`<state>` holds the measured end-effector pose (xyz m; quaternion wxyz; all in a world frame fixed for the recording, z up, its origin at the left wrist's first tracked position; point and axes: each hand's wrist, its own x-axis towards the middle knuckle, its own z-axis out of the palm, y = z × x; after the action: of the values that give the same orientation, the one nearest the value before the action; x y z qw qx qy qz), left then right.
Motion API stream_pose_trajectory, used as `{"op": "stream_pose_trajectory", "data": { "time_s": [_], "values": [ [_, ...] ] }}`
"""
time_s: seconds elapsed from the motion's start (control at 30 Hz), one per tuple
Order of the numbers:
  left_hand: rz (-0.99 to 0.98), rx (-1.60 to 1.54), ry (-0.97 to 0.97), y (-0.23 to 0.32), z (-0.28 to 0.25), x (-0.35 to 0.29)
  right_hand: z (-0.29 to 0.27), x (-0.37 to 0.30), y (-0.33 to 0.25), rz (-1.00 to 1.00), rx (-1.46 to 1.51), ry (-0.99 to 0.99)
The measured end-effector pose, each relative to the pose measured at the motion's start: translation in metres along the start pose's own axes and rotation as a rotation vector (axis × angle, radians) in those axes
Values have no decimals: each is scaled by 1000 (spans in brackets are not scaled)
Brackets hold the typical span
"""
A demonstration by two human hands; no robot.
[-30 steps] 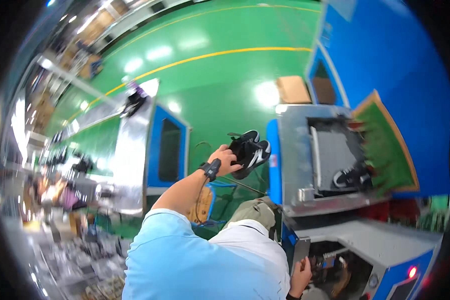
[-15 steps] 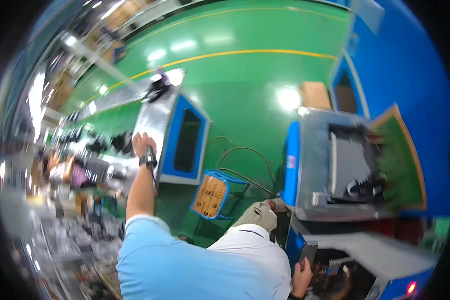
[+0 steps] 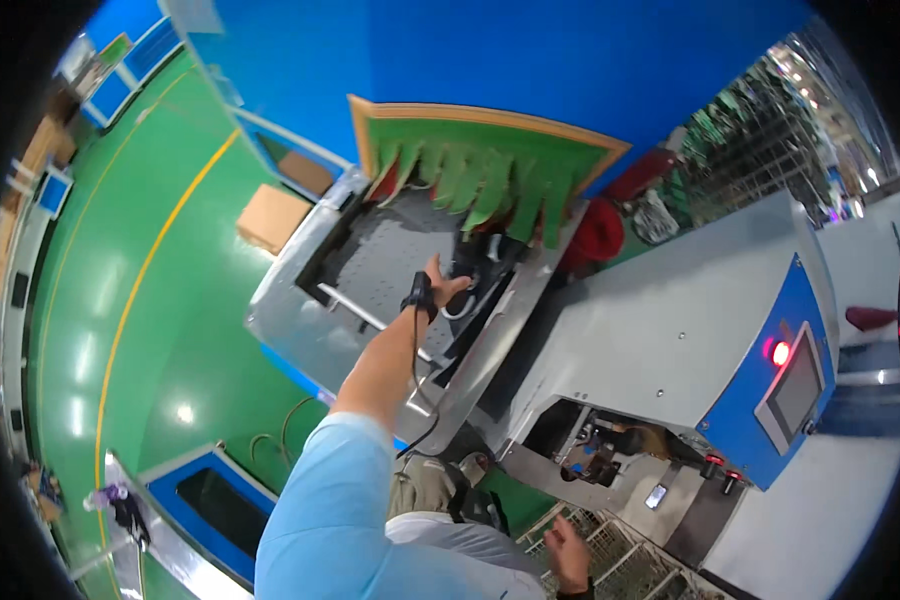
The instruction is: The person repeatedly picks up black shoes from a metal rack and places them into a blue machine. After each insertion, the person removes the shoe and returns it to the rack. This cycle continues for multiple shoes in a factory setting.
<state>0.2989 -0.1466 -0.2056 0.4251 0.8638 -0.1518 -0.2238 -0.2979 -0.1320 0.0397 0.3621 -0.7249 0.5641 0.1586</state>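
Note:
My left hand [image 3: 442, 286], with a black band at its wrist, reaches over the grey conveyor bed [image 3: 395, 255] of a blue machine. Its thumb and fingers are apart, right beside a black shoe with a white sole edge [image 3: 482, 292]; whether they touch it I cannot tell. Partly in the dark side of the bed, the shoe lies near hanging green strips [image 3: 490, 190]. Low in the view, my right hand [image 3: 568, 552] is off the machines, fingers loosely bent and apart, holding nothing visible. A phone [image 3: 656, 496] with a lit screen rests on the grey machine's ledge nearby.
A grey and blue machine [image 3: 660, 310] with a screen [image 3: 792, 392] and red light stands at right. Beyond the conveyor are a cardboard box [image 3: 272, 218] and a red bin [image 3: 598, 232]. A metal bench with blue cabinet [image 3: 215, 505] is lower left; a wire rack [image 3: 620, 560] is below.
The view has swung right. My left hand has gone from above the metal bench to the shoe on the conveyor bed. A dark phone-like thing was at my right hand; now that hand is empty.

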Motion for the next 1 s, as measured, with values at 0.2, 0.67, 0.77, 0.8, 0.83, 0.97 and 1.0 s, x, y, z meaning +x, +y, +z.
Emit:
{"op": "stream_pose_trajectory", "data": {
  "time_s": [0.2,0.67,0.77,0.8,0.83,0.97,1.0],
  "values": [
    [-102,-405,89,67,37,-17,44,-57,29,-127,-10,-30],
    [-242,-917,-1141,139,-78,-347,-12,29,-154,-836,1119,-125],
    [-339,-1152,-970,190,-46,-391,-53,16,-151,-852,1095,0],
    [-245,-1109,-811,197,-26,-402,-58,13,-147,-921,1077,85],
    [-140,-993,-694,208,-15,-414,-60,14,-132,-919,1043,160],
    [329,-22,-356,217,3,-446,-90,-16,-86,-891,697,332],
    [381,147,-335,223,2,-456,-99,-21,-70,-867,546,353]
  ]
}}
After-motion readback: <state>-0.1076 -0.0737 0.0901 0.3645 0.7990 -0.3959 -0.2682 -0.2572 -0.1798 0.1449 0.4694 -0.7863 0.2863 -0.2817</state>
